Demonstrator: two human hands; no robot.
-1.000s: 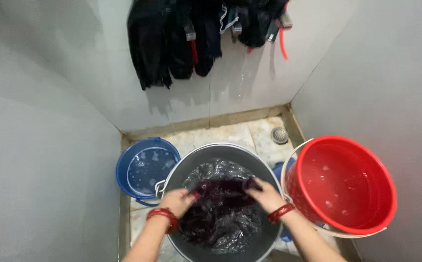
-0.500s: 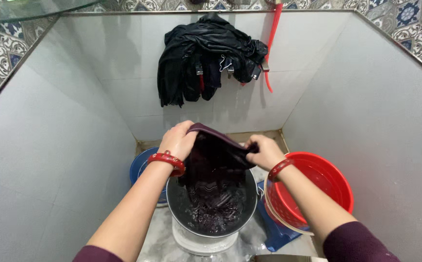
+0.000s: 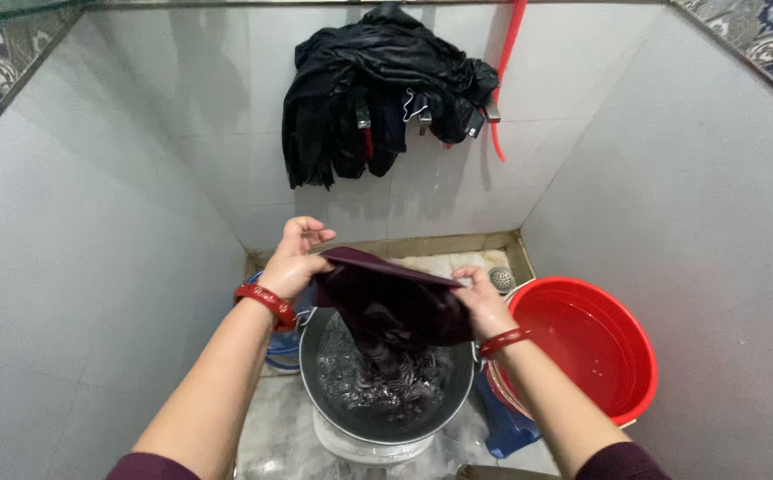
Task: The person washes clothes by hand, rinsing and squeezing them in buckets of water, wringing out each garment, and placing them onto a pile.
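Both hands were up over the metal basin (image 3: 385,425), well apart: the left hand (image 3: 296,260) gripped one edge of a dark maroon cloth (image 3: 393,307), the right hand (image 3: 478,298) pinched the other. The cloth hung down, its wet end dipping into the water in the basin. Beside it on the right stood a red bucket (image 3: 628,356) holding clear water. A blue bucket (image 3: 280,347) sat mostly hidden behind the left arm (contents unseen). Black clothes (image 3: 373,89) hung on the back wall.

Dark maroon cloth (image 3: 395,307), wet, held stretched, lower end hanging into metal basin (image 3: 351,409).
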